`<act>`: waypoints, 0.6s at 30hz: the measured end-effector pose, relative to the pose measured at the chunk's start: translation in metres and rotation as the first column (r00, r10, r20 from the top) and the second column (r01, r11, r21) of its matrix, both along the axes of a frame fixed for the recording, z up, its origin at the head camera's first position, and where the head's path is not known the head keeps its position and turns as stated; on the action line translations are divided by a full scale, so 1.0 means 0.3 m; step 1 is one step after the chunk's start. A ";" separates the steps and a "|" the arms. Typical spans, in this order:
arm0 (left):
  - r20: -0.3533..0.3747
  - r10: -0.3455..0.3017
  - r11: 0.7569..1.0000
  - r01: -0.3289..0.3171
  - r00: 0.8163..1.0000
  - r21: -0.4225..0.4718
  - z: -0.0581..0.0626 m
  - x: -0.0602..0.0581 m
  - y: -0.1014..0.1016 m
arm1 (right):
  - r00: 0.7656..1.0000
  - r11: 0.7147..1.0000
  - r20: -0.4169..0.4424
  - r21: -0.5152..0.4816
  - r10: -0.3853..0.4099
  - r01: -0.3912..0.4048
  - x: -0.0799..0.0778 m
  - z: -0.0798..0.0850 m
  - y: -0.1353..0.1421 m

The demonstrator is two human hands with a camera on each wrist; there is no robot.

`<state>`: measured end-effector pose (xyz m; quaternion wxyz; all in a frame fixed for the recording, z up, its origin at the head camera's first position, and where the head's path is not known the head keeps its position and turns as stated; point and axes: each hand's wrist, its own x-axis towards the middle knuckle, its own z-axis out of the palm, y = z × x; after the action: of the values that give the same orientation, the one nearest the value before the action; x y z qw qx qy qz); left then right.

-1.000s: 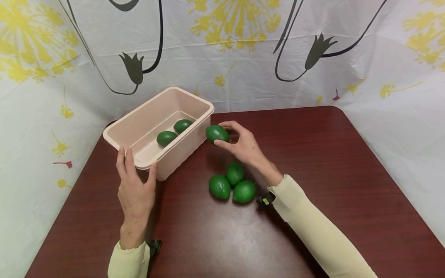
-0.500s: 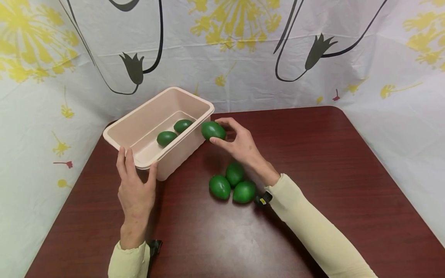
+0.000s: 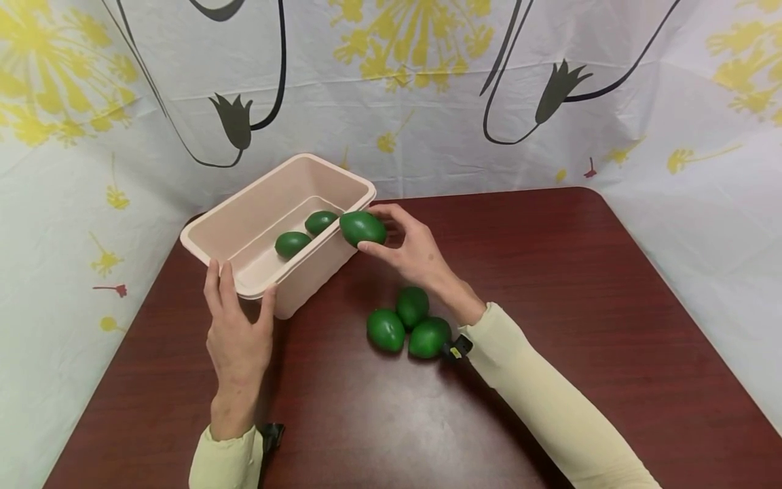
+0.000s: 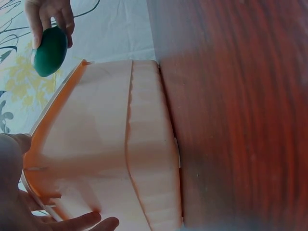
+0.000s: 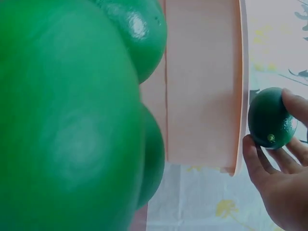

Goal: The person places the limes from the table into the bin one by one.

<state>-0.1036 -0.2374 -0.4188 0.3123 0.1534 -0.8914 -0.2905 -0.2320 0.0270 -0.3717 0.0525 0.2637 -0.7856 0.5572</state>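
Behind everything you have a white cloth [image 3: 391, 102] printed with flowers, and in front of it one dark red table [image 3: 580, 272]. On its left part stands your single pale pink bin [image 3: 308, 277]. Your left hand [image 3: 240, 339] has its fingers spread wide at the bin's near end; the left wrist view shows two of them against the outer wall, which the head view hides. Your right hand [image 3: 421, 255] holds one green fruit [image 3: 363, 229] between thumb and fingers, above rim height and by the bin's long near side; you can't tell whether it touches the rim. The head view alone shows two fruits [image 3: 292, 245] lying inside. Three loose fruits [image 3: 385, 330] cluster on the table, making six altogether. Only the right wrist view shows the held one's small stem spot [image 5: 271, 137].
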 end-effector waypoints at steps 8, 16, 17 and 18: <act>0.005 -0.006 1.000 0.006 1.000 -0.001 -0.003 -0.004 0.005 | 1.000 0.999 -0.015 -0.033 0.018 -0.019 0.005 0.012 -0.022; -0.005 0.007 1.000 -0.007 1.000 -0.008 -0.006 0.002 0.000 | 0.999 0.998 -0.028 -0.065 0.020 -0.021 0.022 0.019 -0.044; -0.006 0.005 1.000 -0.005 1.000 -0.009 -0.006 0.002 0.000 | 0.999 0.997 -0.027 -0.070 0.018 -0.020 0.023 0.020 -0.047; -0.008 0.001 1.000 -0.002 1.000 -0.010 -0.005 0.001 0.000 | 1.000 0.997 -0.027 -0.078 0.017 -0.019 0.024 0.021 -0.049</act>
<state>-0.1033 -0.2374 -0.4203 0.3168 0.1515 -0.8914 -0.2866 -0.2247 0.0123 -0.3654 0.0680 0.2756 -0.7602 0.5844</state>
